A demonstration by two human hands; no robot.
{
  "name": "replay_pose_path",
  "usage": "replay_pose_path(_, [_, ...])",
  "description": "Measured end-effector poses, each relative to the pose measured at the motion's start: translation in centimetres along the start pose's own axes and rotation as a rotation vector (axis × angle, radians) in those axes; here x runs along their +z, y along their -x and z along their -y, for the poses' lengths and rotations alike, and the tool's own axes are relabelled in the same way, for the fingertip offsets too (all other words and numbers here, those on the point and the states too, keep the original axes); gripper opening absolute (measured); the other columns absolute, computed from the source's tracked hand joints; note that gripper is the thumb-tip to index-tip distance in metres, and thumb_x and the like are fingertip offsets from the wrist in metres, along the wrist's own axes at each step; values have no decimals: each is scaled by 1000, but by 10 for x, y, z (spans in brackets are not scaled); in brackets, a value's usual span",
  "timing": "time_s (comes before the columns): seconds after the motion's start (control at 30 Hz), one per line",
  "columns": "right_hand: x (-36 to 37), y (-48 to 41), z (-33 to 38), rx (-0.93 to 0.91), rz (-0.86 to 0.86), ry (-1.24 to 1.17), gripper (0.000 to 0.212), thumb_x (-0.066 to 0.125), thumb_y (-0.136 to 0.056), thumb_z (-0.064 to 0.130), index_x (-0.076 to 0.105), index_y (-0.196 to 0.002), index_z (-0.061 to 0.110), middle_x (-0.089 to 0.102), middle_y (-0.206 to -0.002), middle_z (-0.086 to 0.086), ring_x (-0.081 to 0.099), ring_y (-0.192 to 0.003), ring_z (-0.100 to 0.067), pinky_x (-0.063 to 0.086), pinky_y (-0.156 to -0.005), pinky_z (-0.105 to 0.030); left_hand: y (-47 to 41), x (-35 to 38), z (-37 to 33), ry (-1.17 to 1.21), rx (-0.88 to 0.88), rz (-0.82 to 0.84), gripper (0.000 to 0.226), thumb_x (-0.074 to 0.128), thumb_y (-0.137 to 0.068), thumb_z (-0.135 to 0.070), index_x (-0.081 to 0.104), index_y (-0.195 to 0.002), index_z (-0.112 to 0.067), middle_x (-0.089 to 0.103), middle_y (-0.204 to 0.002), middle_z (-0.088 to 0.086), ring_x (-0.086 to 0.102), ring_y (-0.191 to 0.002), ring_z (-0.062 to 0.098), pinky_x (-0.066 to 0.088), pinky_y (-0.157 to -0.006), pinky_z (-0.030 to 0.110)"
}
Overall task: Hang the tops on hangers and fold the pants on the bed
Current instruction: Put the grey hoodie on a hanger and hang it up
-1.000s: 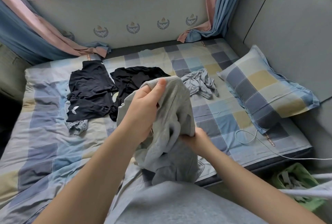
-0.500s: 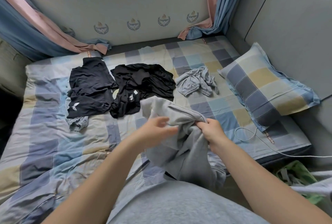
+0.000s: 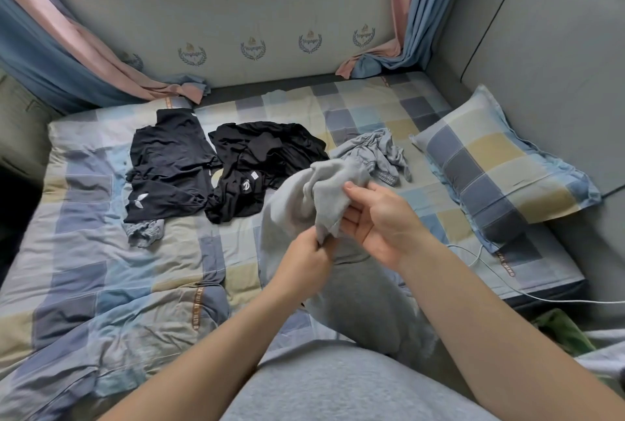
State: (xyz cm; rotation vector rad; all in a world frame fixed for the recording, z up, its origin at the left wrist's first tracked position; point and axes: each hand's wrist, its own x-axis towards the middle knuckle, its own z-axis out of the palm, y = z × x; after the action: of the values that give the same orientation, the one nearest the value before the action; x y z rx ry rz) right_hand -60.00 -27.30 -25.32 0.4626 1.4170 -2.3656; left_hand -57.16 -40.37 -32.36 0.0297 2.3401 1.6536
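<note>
Up close from the head view: holding a grey garment (image 3: 297, 197) over the bed (image 3: 101, 251), just above the checked cover. Pinching its lower fold with the left hand (image 3: 306, 263), fingers curled tight. Gripping the bunched upper part with the right hand (image 3: 378, 221), thumb on top, fingers loosely curled beneath. Beyond the grip, lying flat side by side: left black top (image 3: 169, 163), right black top (image 3: 267, 153), then a crumpled pale grey piece (image 3: 382, 153) near the pillow (image 3: 497, 177).

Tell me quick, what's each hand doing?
Left hand: pinching the grey garment.
Right hand: gripping the same garment, thumb on top.
</note>
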Motion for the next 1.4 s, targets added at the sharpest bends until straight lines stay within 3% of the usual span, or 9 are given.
replay_pose_path(0.1, [-7, 1, 7, -13, 28, -23, 13, 44, -103, 5, 55, -101, 9, 75, -97, -13, 73, -87, -25, 61, -77, -38, -1, -11, -13, 190, -5, -57, 33, 48, -100, 1, 70, -95, -23, 74, -88, -15, 66, -89, -1, 52, -81, 20])
replay_pose_path(0.3, [-29, -1, -4, 8, 25, 271, 7, 57, -99, 18, 58, -105, 14, 70, -120, -11, 66, -109, -24, 54, -88, -36, -16, -52, -21, 484, -172, -268, 24, 52, -103, -24, 70, -101, -9, 73, -101, 11, 68, -91, 26, 57, -80, 36])
replay_pose_path(0.53, [-53, -12, -80, 127, 125, 925, 75, 85, -72, 50, 43, -133, 41, 62, -125, 11, 60, -116, -11, 52, -97, -43, -13, -74, -55, 730, -141, -219, 24, 51, -104, -26, 68, -97, -11, 75, -89, 10, 72, -78, 19, 60, -67, 31])
replay_pose_path(0.63, [-62, -25, -91, 83, 42, 1212, 40, 69, -81, 57, 56, -114, 41, 69, -109, 8, 63, -107, -21, 49, -92, -46, -13, -76, -62, 756, -142, -223, 25, 52, -104, -27, 68, -103, -7, 75, -94, 11, 73, -85, 22, 61, -74, 33])
replay_pose_path(0.7, [-69, -30, -83, 44, -41, 1114, 7, 59, -95, 28, 65, -92, 26, 69, -94, -3, 62, -93, -23, 47, -77, -35, -14, -80, -60, 744, -142, -221, 27, 51, -104, -28, 67, -108, -6, 75, -100, 12, 72, -92, 24, 59, -80, 35])
replay_pose_path(0.87, [-85, -46, -54, 40, -329, 671, 24, 50, -97, 1, 70, -85, 8, 66, -85, -13, 57, -83, -23, 45, -74, -36, -21, -84, -47, 563, -122, -59, 24, 56, -101, -31, 63, -106, -8, 70, -110, 14, 68, -101, 28, 53, -90, 41])
replay_pose_path(1.03, [-71, -51, -29, 84, -366, 444, 24, 47, -96, 0, 63, -109, -10, 65, -91, -21, 60, -82, -30, 50, -76, -43, -18, -70, -16, 283, -304, 71, 45, 73, -88, -42, 60, -121, -15, 68, -125, 3, 68, -110, 22, 57, -94, 41])
replay_pose_path(1.27, [-30, -40, -5, 36, -275, 159, 22, 46, -100, -1, 67, -94, 3, 71, -79, -11, 68, -66, -16, 58, -57, -27, -1, -46, -8, -11, -312, 352, 71, 82, -78, -42, 41, -136, -35, 52, -128, -16, 55, -121, 5, 46, -103, 29])
replay_pose_path(1.4, [-13, -26, 5, 70, -231, -58, 20, 48, -103, 7, 66, -97, 1, 71, -82, -12, 71, -66, -16, 58, -54, -25, -12, -32, 14, 58, -298, 192, 77, 80, -78, -34, 31, -138, -32, 60, -123, -8, 62, -110, 11, 52, -95, 34])
